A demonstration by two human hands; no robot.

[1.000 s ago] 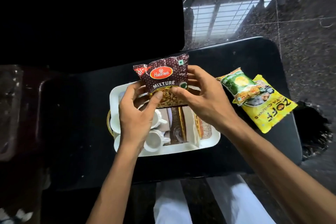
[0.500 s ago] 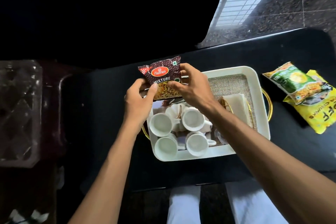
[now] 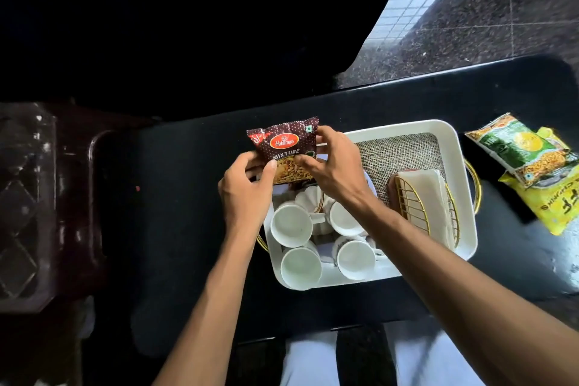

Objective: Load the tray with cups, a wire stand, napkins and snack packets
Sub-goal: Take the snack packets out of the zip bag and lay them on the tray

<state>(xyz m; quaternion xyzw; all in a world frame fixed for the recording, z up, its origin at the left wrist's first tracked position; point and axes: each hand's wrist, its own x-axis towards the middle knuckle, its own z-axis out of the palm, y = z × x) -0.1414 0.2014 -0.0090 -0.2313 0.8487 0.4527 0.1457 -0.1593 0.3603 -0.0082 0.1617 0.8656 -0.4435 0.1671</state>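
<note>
A white tray (image 3: 454,147) lies on the black table, with a burlap mat inside. Several white cups (image 3: 291,226) stand in its left half. A gold wire stand (image 3: 410,207) with white napkins (image 3: 429,194) leans in the right half. Both hands hold a maroon Haldiram's mixture packet (image 3: 283,144) upright over the tray's far left corner. My left hand (image 3: 244,194) pinches its lower left edge and my right hand (image 3: 335,166) grips its right side. A green snack packet (image 3: 517,147) and a yellow snack packet (image 3: 551,204) lie on the table right of the tray.
The black table (image 3: 188,197) ends at a near edge above my white-trousered knees. A dark brown plastic chair (image 3: 47,197) stands at the left. Polished dark stone floor (image 3: 470,25) shows beyond the table.
The view has swung left, so the tray appears further right. The two hands keep the mixture packet over the tray's far left corner, with almost no shift relative to the tray.
</note>
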